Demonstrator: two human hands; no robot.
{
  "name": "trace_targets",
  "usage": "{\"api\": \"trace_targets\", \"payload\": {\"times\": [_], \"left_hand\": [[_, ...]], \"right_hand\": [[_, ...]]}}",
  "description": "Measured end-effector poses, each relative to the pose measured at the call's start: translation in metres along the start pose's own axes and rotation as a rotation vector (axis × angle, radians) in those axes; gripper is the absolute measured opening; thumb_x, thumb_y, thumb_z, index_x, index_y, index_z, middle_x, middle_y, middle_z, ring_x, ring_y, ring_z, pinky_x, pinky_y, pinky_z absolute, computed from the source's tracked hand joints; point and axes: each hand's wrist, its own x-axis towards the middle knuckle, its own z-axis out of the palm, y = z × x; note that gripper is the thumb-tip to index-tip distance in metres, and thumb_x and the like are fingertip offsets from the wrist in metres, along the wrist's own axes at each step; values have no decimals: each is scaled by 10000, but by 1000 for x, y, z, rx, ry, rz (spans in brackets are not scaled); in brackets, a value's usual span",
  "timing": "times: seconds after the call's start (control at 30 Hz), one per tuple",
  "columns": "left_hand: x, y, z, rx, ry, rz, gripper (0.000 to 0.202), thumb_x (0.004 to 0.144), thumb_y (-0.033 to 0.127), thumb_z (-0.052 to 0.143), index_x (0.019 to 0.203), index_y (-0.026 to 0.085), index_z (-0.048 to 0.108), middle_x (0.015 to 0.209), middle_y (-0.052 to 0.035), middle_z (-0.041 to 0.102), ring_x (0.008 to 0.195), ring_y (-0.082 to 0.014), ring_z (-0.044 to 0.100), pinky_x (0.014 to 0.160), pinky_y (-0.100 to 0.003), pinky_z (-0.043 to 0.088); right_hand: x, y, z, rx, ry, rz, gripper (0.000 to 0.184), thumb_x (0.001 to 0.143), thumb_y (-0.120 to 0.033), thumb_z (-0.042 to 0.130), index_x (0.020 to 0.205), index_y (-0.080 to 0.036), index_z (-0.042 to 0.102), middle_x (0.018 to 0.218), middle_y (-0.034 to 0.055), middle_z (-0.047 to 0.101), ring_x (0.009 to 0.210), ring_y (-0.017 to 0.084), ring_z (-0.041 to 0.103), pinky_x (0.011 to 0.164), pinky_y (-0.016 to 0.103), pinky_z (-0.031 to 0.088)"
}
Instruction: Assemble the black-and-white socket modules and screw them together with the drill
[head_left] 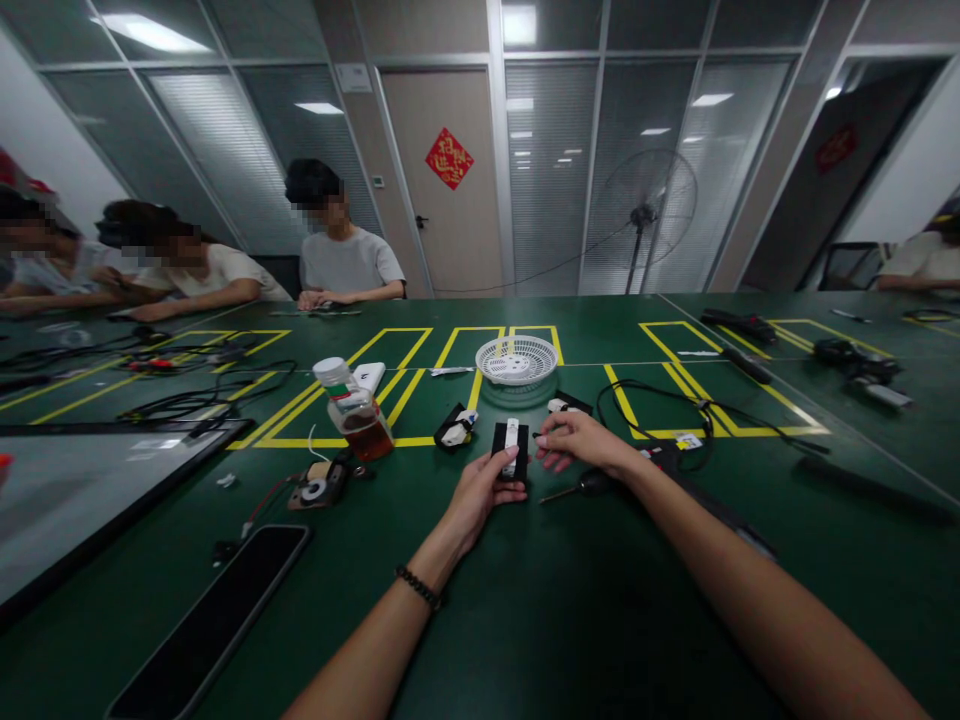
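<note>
So your left hand (480,492) has the black block (513,436) right around the middle of the frame, thumb on top by the white strip and fingers tucked underneath, and that looks like a decent way to steady it with the strip facing up where you can see it. Your right hand (574,442) is just to the right with its fingers drawn in narrow near the block's edge; there may be a tiny dark bit at the tips, but it's too small for me to tell if you're holding anything. With the left doing the steadying, I'd guess that one's free for fine stuff. The screwdriver (595,482) lies just below the right hand, probably so it's an easy grab. Two black-and-white pieces, one left of the block (456,430) and one behind your right hand (568,403), sit close in, likely for short reaches. The white basket (517,360) stands farther back, and the phone (214,620) lies lower left, which leaves your forearms room.
</note>
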Motion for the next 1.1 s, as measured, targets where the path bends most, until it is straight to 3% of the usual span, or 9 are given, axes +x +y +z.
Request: {"api": "trace_targets", "payload": {"times": [0.1,0.17,0.6,0.77,1.1], "left_hand": [[-2,2,3,13,2,5,420,789,372,731,1111,116,645,932,-114,693,669,-148,686,659,-296,615],[-3,3,6,33,17,19,426,785,346,738,1138,128,641,974,-121,699,662,-139,685,667,-291,615],[-3,0,6,100,-3,67,511,742,329,782,1181,133,607,1018,-127,705,684,-157,703,665,-295,615],[-3,-2,6,142,14,80,532,729,348,790,1181,135,607,927,-106,718,666,-168,708,652,-294,613],[-3,-5,6,199,17,107,591,723,375,792,1226,147,582,1018,-117,708,678,-167,700,660,-315,616]], "right_hand": [[-4,-10,2,290,-48,-20,314,821,-429,693,974,-182,576,883,74,733,757,198,722,645,320,596],[-5,-14,4,340,-56,-30,319,805,-419,716,970,-174,594,860,68,728,748,195,720,650,328,603],[-2,-16,16,340,58,-68,327,720,-390,795,913,-162,662,761,19,670,750,180,671,631,312,608],[-1,-17,20,303,136,-75,336,702,-420,799,872,-157,677,793,33,687,769,190,673,581,273,589],[1,-10,22,304,145,-30,344,663,-405,829,817,-132,686,768,42,681,717,190,678,546,274,591]]}}
